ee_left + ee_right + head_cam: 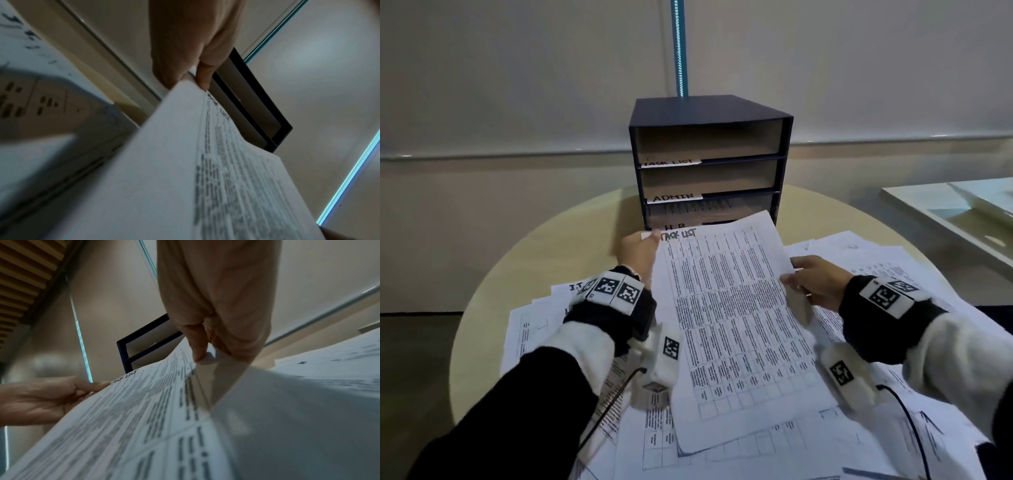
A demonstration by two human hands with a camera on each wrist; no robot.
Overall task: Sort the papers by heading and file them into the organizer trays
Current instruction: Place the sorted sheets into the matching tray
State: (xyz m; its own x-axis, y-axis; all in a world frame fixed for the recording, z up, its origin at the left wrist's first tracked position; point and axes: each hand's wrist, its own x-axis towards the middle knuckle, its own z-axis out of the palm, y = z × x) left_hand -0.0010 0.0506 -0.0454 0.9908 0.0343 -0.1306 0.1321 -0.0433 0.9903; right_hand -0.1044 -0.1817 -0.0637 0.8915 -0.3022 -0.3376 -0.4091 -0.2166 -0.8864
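A printed sheet headed TASK LIST (pixel 732 308) is held above the table by both hands, tilted up toward the organizer (pixel 710 161). My left hand (pixel 642 251) pinches its top left corner, seen close in the left wrist view as the left hand (pixel 197 68) on the sheet (pixel 185 162). My right hand (pixel 813 279) pinches the right edge; the right wrist view shows the right hand (pixel 207 344) with its thumb on top of the sheet (pixel 133 418). The dark organizer has trays labelled TASK LIST (pixel 671 162), ADMIN (pixel 674 197) and a lower H R one, partly hidden by the sheet.
Several loose printed papers (pixel 876 274) lie spread over the round pale table (pixel 544 246), one at the left headed IT (pixel 575 287). A white tray-like object (pixel 962 212) sits off to the right. A wall stands behind the organizer.
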